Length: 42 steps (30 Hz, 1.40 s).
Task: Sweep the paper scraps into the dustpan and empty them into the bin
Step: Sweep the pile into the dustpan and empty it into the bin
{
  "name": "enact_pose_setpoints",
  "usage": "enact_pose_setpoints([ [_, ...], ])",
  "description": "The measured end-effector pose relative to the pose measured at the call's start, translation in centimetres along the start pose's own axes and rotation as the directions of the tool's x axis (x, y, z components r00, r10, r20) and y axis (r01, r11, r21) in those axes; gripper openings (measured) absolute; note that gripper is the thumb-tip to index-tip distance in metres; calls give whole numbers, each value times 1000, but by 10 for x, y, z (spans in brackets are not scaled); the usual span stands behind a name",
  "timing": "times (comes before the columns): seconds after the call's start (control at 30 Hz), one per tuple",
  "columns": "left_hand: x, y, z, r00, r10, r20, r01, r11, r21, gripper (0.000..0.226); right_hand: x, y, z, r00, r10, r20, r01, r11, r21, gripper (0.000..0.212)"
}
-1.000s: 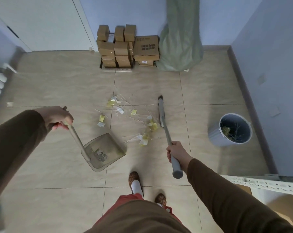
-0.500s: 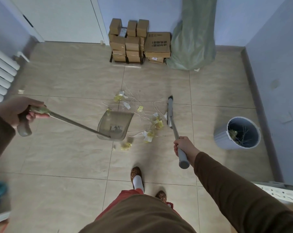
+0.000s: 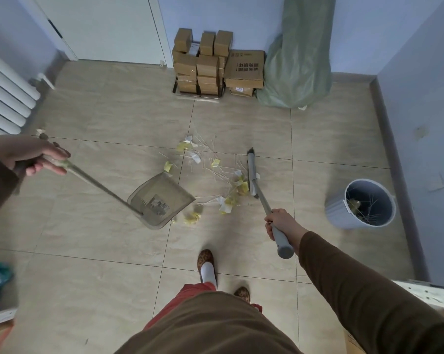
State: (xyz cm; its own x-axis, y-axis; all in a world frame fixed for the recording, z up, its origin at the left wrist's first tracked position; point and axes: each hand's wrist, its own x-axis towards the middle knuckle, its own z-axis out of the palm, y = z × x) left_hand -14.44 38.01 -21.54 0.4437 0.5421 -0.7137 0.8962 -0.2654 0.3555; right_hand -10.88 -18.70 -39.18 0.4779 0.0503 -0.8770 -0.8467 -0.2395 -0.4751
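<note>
While the left hand (image 3: 31,155) was wrapped tight round the long handle of the dustpan (image 3: 162,200), the pan sat low on the floor (image 3: 88,251) with its open mouth turned toward the scraps (image 3: 231,192). These lay scattered between pan and broom (image 3: 252,180), mixed with thin sticks; one yellow clump lay just beside the pan's lip. The right hand (image 3: 279,223) was closed firmly round the broom's grey handle, its head resting on the floor at the pile's right edge. To do this well, the pan's lip should probably press flat on the tile, and the broom draw leftward in short, light strokes so nothing slips underneath. The bin (image 3: 363,203) stood well apart to the right, some litter already inside.
</note>
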Motion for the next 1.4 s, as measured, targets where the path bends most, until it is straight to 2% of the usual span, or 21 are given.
enact_pose_setpoints([
  [0.27,10,-69,26,992,-112,-57,117,988,101,21,-9,1,-3,1000,3,-2,-3,1000,-2,28],
  [0.4,23,-99,42,993,-104,-49,110,987,119,17,-11,-5,-3,1000,10,3,-10,1000,10,29],
  [0.53,30,-104,37,995,-79,-56,84,992,96,15,-9,-12,1,1000,18,-8,-18,1000,-14,29],
  [0.7,34,-89,41,999,19,-50,-17,999,34,8,-6,-23,8,1000,31,-6,-31,999,-10,29],
  [0.9,66,-85,41,999,-1,-33,0,1000,-28,23,-2,-31,7,998,57,-17,-57,998,-18,31],
  [1.03,78,-94,35,1000,-5,-9,5,999,35,23,0,-35,9,998,64,-19,-64,998,-15,32],
  [1.13,82,-103,28,998,-46,-47,54,981,187,27,1,-36,13,998,65,-17,-65,998,-18,33],
  [1.3,97,-106,13,985,-33,-170,83,951,297,64,0,-41,17,998,60,-17,-60,998,-25,33],
  [1.4,117,-109,0,977,-22,-213,94,937,337,65,-1,-45,17,998,63,-19,-63,997,-32,32],
])
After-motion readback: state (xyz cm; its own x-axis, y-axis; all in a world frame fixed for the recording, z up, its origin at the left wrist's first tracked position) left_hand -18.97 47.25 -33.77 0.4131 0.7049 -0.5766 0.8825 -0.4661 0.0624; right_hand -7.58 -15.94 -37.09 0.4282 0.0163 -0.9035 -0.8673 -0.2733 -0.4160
